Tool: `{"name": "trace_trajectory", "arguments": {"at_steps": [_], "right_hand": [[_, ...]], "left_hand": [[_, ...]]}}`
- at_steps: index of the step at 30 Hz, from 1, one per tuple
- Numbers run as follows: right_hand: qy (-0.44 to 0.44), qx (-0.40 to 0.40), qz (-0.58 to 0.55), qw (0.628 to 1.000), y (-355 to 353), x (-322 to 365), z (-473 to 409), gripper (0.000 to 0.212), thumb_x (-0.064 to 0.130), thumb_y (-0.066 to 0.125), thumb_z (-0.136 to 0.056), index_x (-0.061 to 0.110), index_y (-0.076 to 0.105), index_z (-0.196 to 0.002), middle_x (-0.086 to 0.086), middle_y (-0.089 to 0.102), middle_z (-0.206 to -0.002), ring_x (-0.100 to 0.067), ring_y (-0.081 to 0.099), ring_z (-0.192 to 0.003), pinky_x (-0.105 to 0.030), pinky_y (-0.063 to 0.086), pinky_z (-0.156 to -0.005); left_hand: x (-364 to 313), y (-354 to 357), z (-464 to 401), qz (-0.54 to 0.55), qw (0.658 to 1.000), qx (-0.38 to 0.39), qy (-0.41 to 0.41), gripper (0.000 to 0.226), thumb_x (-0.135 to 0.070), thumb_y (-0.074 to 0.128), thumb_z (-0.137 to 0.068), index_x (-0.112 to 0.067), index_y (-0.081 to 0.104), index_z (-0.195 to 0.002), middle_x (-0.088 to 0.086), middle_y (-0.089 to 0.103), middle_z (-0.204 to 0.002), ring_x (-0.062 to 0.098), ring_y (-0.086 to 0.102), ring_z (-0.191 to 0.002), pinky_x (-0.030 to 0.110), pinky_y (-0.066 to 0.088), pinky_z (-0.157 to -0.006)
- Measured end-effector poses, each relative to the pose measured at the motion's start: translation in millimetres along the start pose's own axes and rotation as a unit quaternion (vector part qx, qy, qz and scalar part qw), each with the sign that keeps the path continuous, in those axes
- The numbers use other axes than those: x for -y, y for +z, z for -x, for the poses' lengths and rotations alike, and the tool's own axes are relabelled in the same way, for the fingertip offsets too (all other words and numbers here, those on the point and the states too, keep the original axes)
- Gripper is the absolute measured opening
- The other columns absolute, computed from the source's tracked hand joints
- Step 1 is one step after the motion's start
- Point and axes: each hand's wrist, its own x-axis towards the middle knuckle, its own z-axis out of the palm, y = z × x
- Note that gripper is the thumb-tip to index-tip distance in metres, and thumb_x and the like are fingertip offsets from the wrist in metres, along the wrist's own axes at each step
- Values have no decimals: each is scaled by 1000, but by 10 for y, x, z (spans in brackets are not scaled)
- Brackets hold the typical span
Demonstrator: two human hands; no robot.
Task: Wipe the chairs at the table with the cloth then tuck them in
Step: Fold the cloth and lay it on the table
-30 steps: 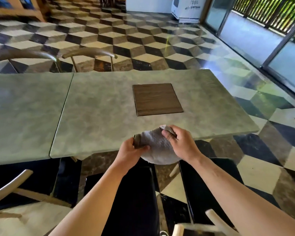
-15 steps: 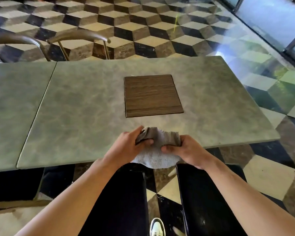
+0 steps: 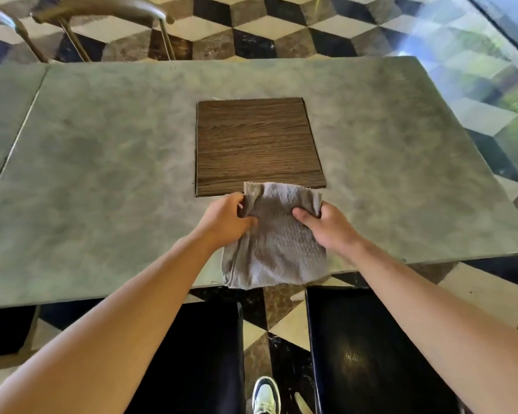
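Currently both hands pinch the grey cloth [image 3: 277, 234] by its top corners, left hand [image 3: 225, 219] and right hand [image 3: 329, 225], cloth hanging over the near edge of the grey table [image 3: 102, 174]. Wooden square panel [image 3: 256, 144] just beyond it. Two black chair seats [image 3: 371, 354] below, part under the tabletop, shoe [image 3: 265, 394] between. Two curved chair backs [image 3: 102, 10] across the table.

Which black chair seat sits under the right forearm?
The right-hand black seat, glossy, right of the shoe; the other black seat lies under the left forearm.
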Motion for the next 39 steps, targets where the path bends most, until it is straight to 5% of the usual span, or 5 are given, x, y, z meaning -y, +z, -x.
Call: {"name": "trace_trajectory", "arguments": {"at_steps": [5, 9, 18, 28, 39], "right_hand": [[-20, -180, 86, 980, 173, -55, -302, 40, 23, 66, -97, 7, 58, -132, -13, 70, -117, -32, 65, -105, -33, 48, -82], [-36, -206, 97, 973, 287, -79, -252, 44, 17, 64, -97, 5, 51, -138, -15, 65, -130, -33, 63, -112, -34, 45, -91], [-145, -293, 115, 938, 362, -96, -222, 35, -2, 62, -96, -1, 56, -131, -20, 63, -125, -33, 61, -106, -25, 40, -84], [-64, -305, 203, 928, 352, -252, -106, 54, 23, 71, -90, 9, 50, -138, -16, 51, -135, -33, 47, -121, -42, 38, -100], [-98, -192, 222, 951, 708, 121, 826, 52, 21, 69, -88, 22, 48, -136, -1, 39, -135, -22, 41, -124, -36, 36, -106]], "left_hand": [[24, 432, 86, -172, 971, -164, 24, 43, -28, 54, -98, -8, 50, -136, 18, 51, -134, 36, 48, -124, 49, 38, -103], [76, 765, 389, -286, 941, -127, 129, 66, -49, 38, -102, -10, 37, -155, 24, 30, -161, 40, 23, -152, 58, 17, -123], [123, 918, 209, -296, 951, -54, 72, 77, -67, 8, -98, -27, -5, -163, 16, -14, -169, 35, -14, -155, 50, -4, -126], [122, 837, 260, -274, 957, -61, 76, 75, -66, 0, -100, -25, -9, -162, 13, -16, -169, 27, -21, -154, 46, -9, -126], [63, 235, 1033, -195, 978, -53, 51, 78, -64, 15, -99, -22, 4, -164, 7, -12, -171, 20, -16, -156, 40, -2, -126]]}}
